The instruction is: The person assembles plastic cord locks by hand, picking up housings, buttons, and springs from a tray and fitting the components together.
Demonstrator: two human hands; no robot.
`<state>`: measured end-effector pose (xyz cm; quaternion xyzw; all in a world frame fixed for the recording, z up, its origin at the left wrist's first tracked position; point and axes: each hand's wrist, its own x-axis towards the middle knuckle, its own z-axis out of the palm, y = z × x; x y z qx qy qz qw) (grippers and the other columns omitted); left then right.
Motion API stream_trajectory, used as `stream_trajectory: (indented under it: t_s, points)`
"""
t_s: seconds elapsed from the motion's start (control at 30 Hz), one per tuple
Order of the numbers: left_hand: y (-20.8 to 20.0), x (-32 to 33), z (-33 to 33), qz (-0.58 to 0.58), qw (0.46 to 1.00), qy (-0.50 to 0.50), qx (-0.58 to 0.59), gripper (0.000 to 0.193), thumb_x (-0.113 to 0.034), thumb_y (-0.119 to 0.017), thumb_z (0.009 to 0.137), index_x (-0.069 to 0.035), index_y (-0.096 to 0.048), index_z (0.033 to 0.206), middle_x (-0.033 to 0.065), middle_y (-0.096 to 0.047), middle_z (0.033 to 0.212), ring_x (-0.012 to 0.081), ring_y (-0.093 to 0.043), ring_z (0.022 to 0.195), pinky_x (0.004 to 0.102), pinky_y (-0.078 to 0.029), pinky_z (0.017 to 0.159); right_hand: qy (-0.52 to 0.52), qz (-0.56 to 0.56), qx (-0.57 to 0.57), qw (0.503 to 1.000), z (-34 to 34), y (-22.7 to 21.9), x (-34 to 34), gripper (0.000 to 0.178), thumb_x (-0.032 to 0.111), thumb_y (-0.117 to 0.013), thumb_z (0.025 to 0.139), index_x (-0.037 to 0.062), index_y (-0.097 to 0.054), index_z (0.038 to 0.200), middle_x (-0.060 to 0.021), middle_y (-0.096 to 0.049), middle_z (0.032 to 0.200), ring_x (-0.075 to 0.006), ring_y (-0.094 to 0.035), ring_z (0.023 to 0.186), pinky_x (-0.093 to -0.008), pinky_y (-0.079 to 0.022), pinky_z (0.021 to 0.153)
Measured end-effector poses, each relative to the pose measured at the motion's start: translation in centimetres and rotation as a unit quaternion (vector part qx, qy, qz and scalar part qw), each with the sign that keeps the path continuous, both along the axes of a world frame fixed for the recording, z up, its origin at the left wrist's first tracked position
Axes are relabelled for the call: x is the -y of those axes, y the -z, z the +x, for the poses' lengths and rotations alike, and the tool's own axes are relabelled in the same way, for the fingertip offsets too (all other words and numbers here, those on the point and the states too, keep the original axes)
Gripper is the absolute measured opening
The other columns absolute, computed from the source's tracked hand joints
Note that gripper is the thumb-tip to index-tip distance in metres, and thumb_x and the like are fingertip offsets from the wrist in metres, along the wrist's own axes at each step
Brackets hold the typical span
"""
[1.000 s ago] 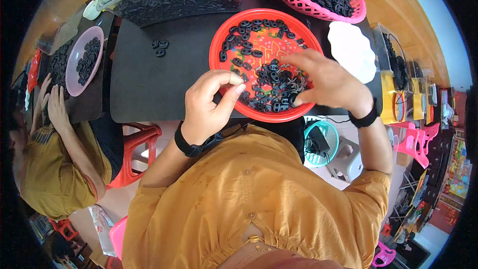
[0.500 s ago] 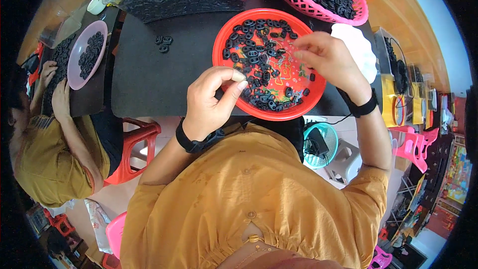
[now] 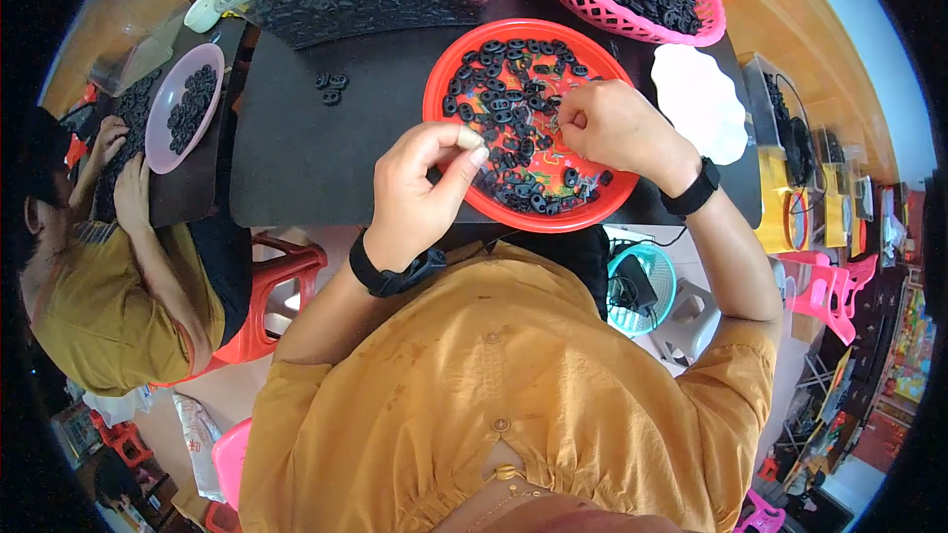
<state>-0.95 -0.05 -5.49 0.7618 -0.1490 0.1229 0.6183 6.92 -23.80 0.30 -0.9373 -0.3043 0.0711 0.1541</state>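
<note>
A round red tray holds many small black oval pieces with two holes each, and thin light-coloured bits lie scattered among them. At the tray's left edge my left hand is closed, thumb and forefinger pinched together. Whatever it holds is too small or hidden to make out. Over the right half of the tray my right hand is closed too, its fingertips bunched above the pieces; I cannot see what is between them. Both wrists wear black bands.
Behind the tray stand a clear bin and a pink basket, both full of black pieces. A white scalloped plate lies to the right. A few pieces sit left on the table. Farther left, a co-worker handles pieces beside a pink bowl.
My right hand has moved left and farther over the tray, and its fingers have drawn together. My left hand keeps its pinch in nearly the same spot.
</note>
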Motion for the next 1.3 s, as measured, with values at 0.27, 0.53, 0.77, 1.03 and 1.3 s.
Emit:
stream_trajectory:
  t_s: [0.27,0.53,0.77,1.03,1.3]
  points:
    - [-4.9,-0.3,4.5,0.281,0.951,0.129,0.012,0.012,-0.005,-0.067,0.083,0.0,-0.063,0.093,0.0119,-0.066,0.085,0.0194,-0.067,0.078,0.0304,-0.052,0.071,0.025,0.042,0.004,0.999,-1.2,-0.4,0.0,0.012,0.012,-0.062,0.073,0.0012,-0.066,0.074,-0.0182,-0.066,0.073,-0.0341,-0.066,0.072,-0.0415,-0.053,0.069]
    - [-4.9,-0.1,8.1,0.418,0.886,0.199,0.014,0.013,-0.009,-0.069,0.074,-0.001,-0.066,0.084,0.0138,-0.066,0.076,0.0288,-0.066,0.072,0.0381,-0.052,0.068,0.175,0.314,-0.061,0.931,-5.2,0.2,2.4,0.015,0.009,-0.068,0.079,0.0012,-0.068,0.092,-0.0093,-0.068,0.074,-0.0142,-0.066,0.066,-0.0285,-0.053,0.065]
    - [-5.0,0.6,6.9,0.438,0.878,0.191,-0.001,0.012,-0.012,-0.067,0.075,-0.002,-0.065,0.08,0.0172,-0.065,0.08,0.0343,-0.062,0.084,0.043,-0.05,0.076,0.202,0.456,-0.182,0.848,-8.6,0.6,2.6,0.013,0.004,-0.062,0.09,-0.0027,-0.065,0.101,-0.0033,-0.065,0.081,-0.0086,-0.063,0.07,-0.0223,-0.052,0.063]
    - [-3.4,1.6,5.0,0.392,0.904,0.168,0.04,0.012,-0.007,-0.069,0.076,-0.001,-0.063,0.084,0.012,-0.064,0.076,0.0274,-0.064,0.072,0.0367,-0.051,0.068,0.208,0.528,-0.207,0.797,-9.9,2.7,0.9,0.013,0.009,-0.061,0.093,-0.0012,-0.064,0.1,-0.0032,-0.064,0.078,-0.0085,-0.062,0.068,-0.0227,-0.053,0.061]
    - [-2.6,2.0,3.7,0.236,0.962,0.126,-0.062,0.008,-0.003,-0.069,0.08,-0.001,-0.063,0.085,0.0068,-0.064,0.07,0.0101,-0.061,0.062,0.0263,-0.049,0.057,0.195,0.567,-0.203,0.774,-10.5,2.7,-0.6,0.015,0.013,-0.062,0.093,-0.0013,-0.064,0.099,-0.0032,-0.064,0.077,-0.0081,-0.061,0.066,-0.0223,-0.052,0.059]
